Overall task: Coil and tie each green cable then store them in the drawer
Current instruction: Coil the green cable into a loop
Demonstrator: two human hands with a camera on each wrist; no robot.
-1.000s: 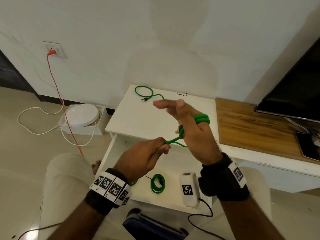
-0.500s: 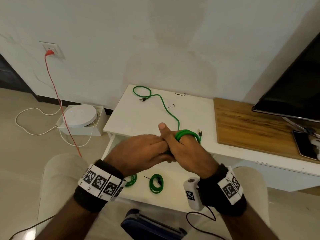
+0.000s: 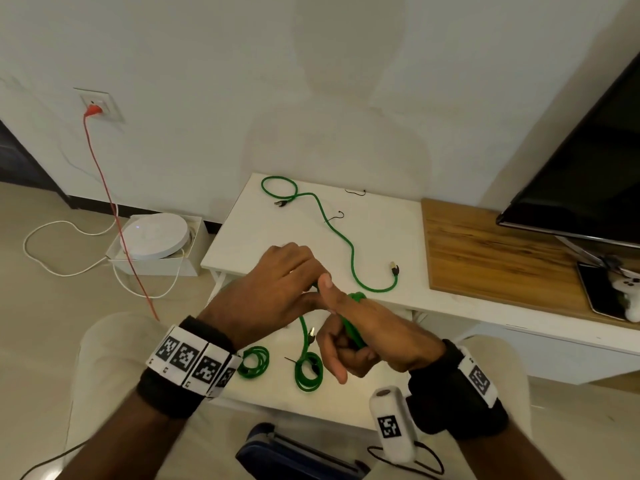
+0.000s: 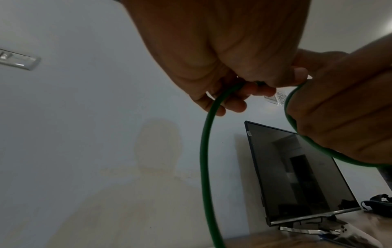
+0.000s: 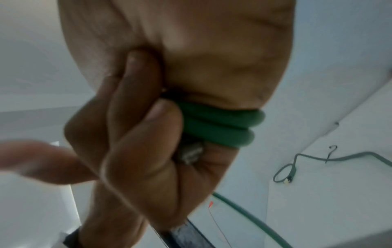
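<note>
A green cable is wound in loops round the fingers of my right hand, which curl over it; two loops and a connector show in the right wrist view. My left hand pinches the same cable right beside the right hand. Its free end with a plug hangs over the open white drawer. In the drawer lie two tied green coils. Another loose green cable snakes across the white tabletop, with black ties near it.
A wooden board carries a TV, a phone and a white controller at the right. On the floor at the left are a round white device in a box and an orange cord. A dark blue bag lies below the drawer.
Both hands have come down from above the tabletop to over the drawer. The right hand's fingers, straight before, now curl over the loops, and the left hand has closed in against it.
</note>
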